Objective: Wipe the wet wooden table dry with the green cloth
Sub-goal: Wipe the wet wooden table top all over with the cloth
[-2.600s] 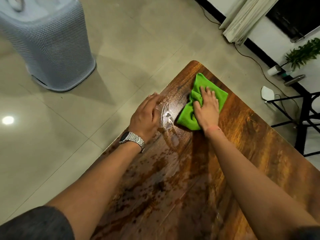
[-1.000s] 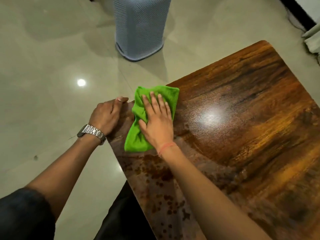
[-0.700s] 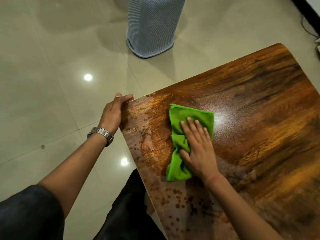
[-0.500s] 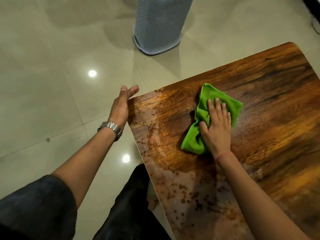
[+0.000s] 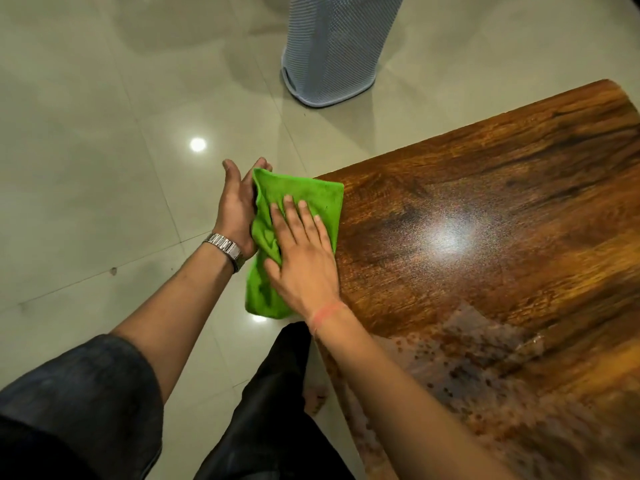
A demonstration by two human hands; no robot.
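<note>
Green cloth [image 5: 294, 216] slid back to table [image 5: 485, 209] edge; right hand [image 5: 301, 258] flat-fingered, left hand [image 5: 239, 206] cupped open.

Both arms reached forward from dark sleeves pushed up above the elbows. The right hand [image 5: 301, 258] lay flat, palm down, with its fingers straight and slightly spread, and a thin red thread went around its wrist. The left hand [image 5: 239, 206] stood on its edge just beside the right one, palm turned toward it, fingers stretched forward and thumb up. A metal watch sat on the left wrist.
</note>
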